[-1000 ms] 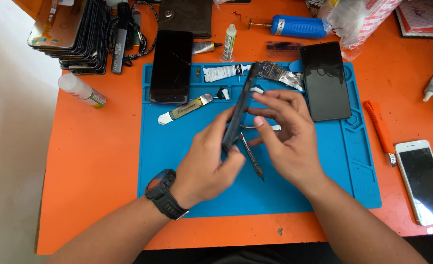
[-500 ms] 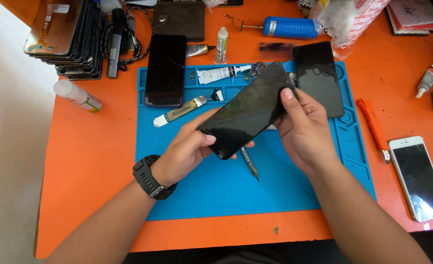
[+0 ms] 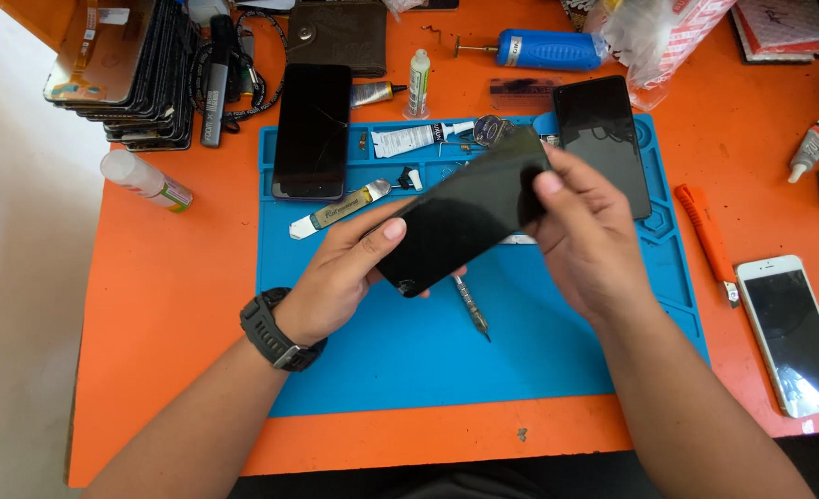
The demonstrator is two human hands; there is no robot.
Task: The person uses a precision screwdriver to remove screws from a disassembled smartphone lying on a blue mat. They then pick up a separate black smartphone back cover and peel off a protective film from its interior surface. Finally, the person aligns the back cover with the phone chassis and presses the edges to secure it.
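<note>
A head-worn camera looks down on an orange table (image 3: 178, 305) covered by a blue repair mat (image 3: 409, 370). Both hands hold a black phone (image 3: 465, 212) above the mat's centre, its dark glass face up and tilted, long axis running from 7 o'clock to 1 o'clock. The left hand (image 3: 340, 277), with a black wristwatch (image 3: 275, 330), is closed on the phone's lower end, thumb on the glass. The right hand (image 3: 585, 236) clamps the upper end, thumb pressed on the top corner.

A second ago the phone stood edge-on between the hands; it has since been turned flat, so the screen now faces the camera for checking. Whether the glass is fully seated cannot be told from this angle.

Just below the phone, at 6 o'clock, lies a small metal screwdriver (image 3: 471, 309). At 11 o'clock rests another dark phone (image 3: 312, 129); at 1 o'clock, a third (image 3: 601, 139). A white phone (image 3: 793, 333) lies at 3 o'clock, off the mat.
</note>
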